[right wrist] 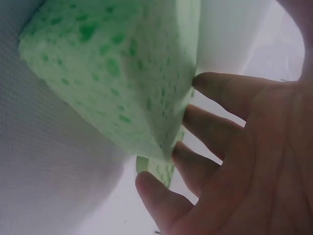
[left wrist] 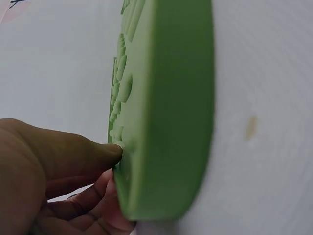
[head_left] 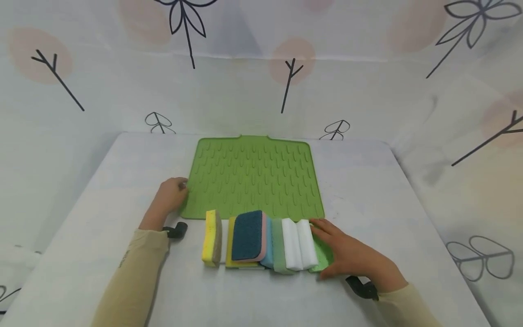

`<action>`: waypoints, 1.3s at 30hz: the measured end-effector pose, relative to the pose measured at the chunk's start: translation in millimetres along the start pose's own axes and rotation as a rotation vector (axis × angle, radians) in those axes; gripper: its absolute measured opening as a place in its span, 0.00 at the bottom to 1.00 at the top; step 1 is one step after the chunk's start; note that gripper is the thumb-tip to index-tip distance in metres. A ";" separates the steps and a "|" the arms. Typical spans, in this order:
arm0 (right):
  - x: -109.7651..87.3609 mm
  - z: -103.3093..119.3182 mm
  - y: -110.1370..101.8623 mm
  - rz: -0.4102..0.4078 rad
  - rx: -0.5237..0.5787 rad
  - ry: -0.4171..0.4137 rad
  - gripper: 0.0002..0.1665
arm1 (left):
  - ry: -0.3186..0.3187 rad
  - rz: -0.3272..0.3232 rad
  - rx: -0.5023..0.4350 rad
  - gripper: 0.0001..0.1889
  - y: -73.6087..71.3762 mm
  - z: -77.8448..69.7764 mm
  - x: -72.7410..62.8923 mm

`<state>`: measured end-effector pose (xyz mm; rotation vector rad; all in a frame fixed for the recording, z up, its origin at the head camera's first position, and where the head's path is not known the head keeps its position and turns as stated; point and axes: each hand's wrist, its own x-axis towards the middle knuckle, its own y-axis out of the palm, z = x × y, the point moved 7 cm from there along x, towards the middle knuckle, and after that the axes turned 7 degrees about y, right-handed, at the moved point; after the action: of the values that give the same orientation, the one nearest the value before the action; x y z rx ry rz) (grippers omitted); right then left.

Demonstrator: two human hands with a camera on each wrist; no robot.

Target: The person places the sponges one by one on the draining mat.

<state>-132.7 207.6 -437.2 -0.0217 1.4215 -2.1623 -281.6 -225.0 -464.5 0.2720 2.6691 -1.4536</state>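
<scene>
A green silicone drying mat point(head_left: 253, 179) with raised ridges lies flat on the table. My left hand point(head_left: 170, 197) pinches its left edge, with the thumb point(left wrist: 100, 152) on the ridged face and the fingers curled at the rim. A row of sponges stands just in front of the mat. At its right end, my right hand point(head_left: 347, 252) touches a light green sponge point(head_left: 323, 254). In the right wrist view, the extended fingers point(right wrist: 215, 127) rest their tips against the porous sponge point(right wrist: 98, 73).
Left to right, the row holds a yellow sponge point(head_left: 210, 238), an olive-yellow one point(head_left: 230, 245), a dark blue scouring sponge point(head_left: 247, 236) with a pink layer, a light blue one point(head_left: 268, 245), a pale green one point(head_left: 278, 245) and white sponges point(head_left: 298, 245). Printed fabric point(head_left: 253, 95) surrounds the white table point(head_left: 359, 181).
</scene>
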 end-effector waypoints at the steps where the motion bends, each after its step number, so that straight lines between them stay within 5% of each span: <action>1: 0.6 0.6 0.0 -0.005 -0.013 -0.002 0.67 | 0.000 -0.006 -0.002 0.26 -0.8 -0.4 0.0; 14: 3.1 9.6 -12.9 -0.114 -0.155 -0.051 0.62 | -0.065 -0.026 -0.055 0.25 -6.5 -0.7 -2.1; 39: -23.7 15.9 -75.6 -0.203 -0.250 -0.017 0.59 | -0.045 -0.066 -0.091 0.23 -0.9 2.5 -7.5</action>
<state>-140.3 226.9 -359.0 -0.2872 1.7358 -2.1199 -274.5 -228.4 -464.0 0.1430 2.7229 -1.3338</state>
